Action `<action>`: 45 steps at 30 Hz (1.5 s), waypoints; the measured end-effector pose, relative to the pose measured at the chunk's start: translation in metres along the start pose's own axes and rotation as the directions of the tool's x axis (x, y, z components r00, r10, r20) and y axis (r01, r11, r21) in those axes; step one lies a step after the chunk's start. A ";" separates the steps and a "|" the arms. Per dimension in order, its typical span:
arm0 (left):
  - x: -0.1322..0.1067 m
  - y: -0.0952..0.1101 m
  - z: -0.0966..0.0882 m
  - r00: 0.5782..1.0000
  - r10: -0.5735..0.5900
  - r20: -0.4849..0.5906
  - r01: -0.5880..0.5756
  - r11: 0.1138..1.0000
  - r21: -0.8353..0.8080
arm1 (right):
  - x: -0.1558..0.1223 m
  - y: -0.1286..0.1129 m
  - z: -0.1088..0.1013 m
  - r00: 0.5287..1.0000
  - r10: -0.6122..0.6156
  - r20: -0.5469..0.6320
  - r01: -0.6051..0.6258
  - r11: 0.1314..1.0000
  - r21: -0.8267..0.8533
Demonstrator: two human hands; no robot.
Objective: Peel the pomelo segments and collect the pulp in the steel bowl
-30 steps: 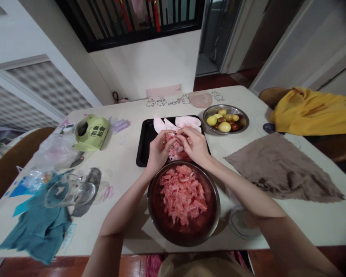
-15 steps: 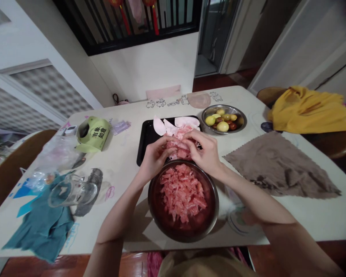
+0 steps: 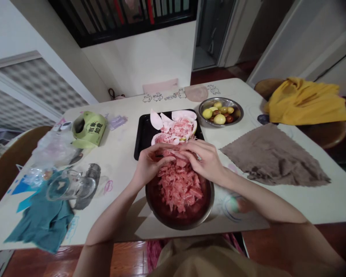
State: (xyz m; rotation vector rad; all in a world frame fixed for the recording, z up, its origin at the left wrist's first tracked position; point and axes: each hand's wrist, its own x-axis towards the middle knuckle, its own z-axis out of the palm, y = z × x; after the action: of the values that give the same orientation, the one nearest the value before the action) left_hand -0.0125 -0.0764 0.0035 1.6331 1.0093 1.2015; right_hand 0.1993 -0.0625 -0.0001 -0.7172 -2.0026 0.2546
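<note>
My left hand (image 3: 150, 164) and my right hand (image 3: 207, 161) meet over the far rim of a steel bowl (image 3: 179, 224), fingers pinched on a piece of pink pomelo segment (image 3: 177, 153). Fingers partly cover the piece. Loose red pomelo flesh (image 3: 180, 188) is heaped inside the bowl. Just beyond it lies a black tray (image 3: 143, 132) bearing thick pale pomelo peel (image 3: 184, 114) and torn pink membrane (image 3: 182, 129).
Behind my right hand stands a steel bowl (image 3: 238, 120) of small yellow, green and brown fruits. A brown cloth (image 3: 279, 159) lies rightward. At left are a glass jug (image 3: 62, 188), a teal cloth (image 3: 44, 227), a green carton (image 3: 89, 132) and a plastic bag (image 3: 53, 148).
Both hands have come back from above the tray to over the bowl with the pomelo piece between them. More of the membrane and peel on the tray now shows. The view has shifted slightly.
</note>
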 end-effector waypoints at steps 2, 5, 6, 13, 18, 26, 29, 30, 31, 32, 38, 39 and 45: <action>0.001 0.001 0.000 0.999 0.000 -0.047 0.000 1.000 -0.008 | 0.000 0.000 0.000 1.000 -0.009 0.014 0.009 1.000 -0.012; -0.001 0.003 -0.002 0.998 0.006 -0.066 -0.007 1.000 -0.021 | 0.000 -0.003 -0.001 0.999 -0.020 0.048 0.019 1.000 0.016; -0.002 0.003 -0.002 0.998 0.005 -0.068 -0.006 1.000 -0.018 | -0.001 -0.005 -0.002 0.998 -0.028 0.063 0.026 0.999 0.033; -0.006 0.011 -0.003 0.996 0.038 -0.080 -0.038 0.999 0.002 | -0.005 -0.016 -0.002 0.989 -0.135 0.064 0.134 0.991 0.019; -0.006 0.013 -0.007 0.998 0.029 -0.052 -0.027 0.998 0.049 | -0.007 -0.018 -0.002 0.981 -0.191 0.017 0.192 0.981 -0.035; -0.012 0.020 -0.008 0.991 0.130 0.029 -0.133 0.979 0.155 | -0.012 -0.022 -0.003 0.944 -0.328 0.029 0.328 0.929 -0.171; -0.012 0.020 -0.010 0.981 0.182 0.062 -0.190 0.967 0.167 | -0.011 -0.024 -0.003 0.954 -0.299 -0.008 0.296 0.948 -0.121; -0.012 0.020 -0.011 0.978 0.196 0.071 -0.206 0.963 0.172 | -0.011 -0.024 -0.003 0.963 -0.268 -0.033 0.265 0.961 -0.074; -0.011 0.020 -0.012 0.975 0.208 0.078 -0.219 0.960 0.176 | -0.010 -0.024 -0.003 0.971 -0.232 -0.053 0.232 0.973 -0.021; -0.010 0.019 -0.013 0.973 0.216 0.086 -0.229 0.957 0.179 | -0.008 -0.024 -0.003 0.979 -0.195 -0.065 0.197 0.980 0.029; -0.009 0.015 -0.009 0.981 0.194 -0.002 -0.189 0.960 0.207 | -0.005 -0.019 -0.004 0.989 -0.144 -0.043 0.145 0.988 0.043; -0.010 0.016 -0.007 0.981 0.192 -0.030 -0.180 0.958 0.224 | -0.005 -0.018 -0.004 0.984 -0.170 -0.046 0.170 0.985 0.001; -0.020 0.020 0.002 0.956 0.279 -0.085 -0.231 0.902 0.364 | -0.008 -0.018 -0.001 0.952 -0.303 -0.043 0.289 0.937 -0.195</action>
State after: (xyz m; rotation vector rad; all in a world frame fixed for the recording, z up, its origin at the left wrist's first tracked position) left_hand -0.0125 -0.1020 0.0163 2.0365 1.1726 1.3801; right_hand 0.1965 -0.0822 0.0031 -0.5207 -2.0502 -0.1385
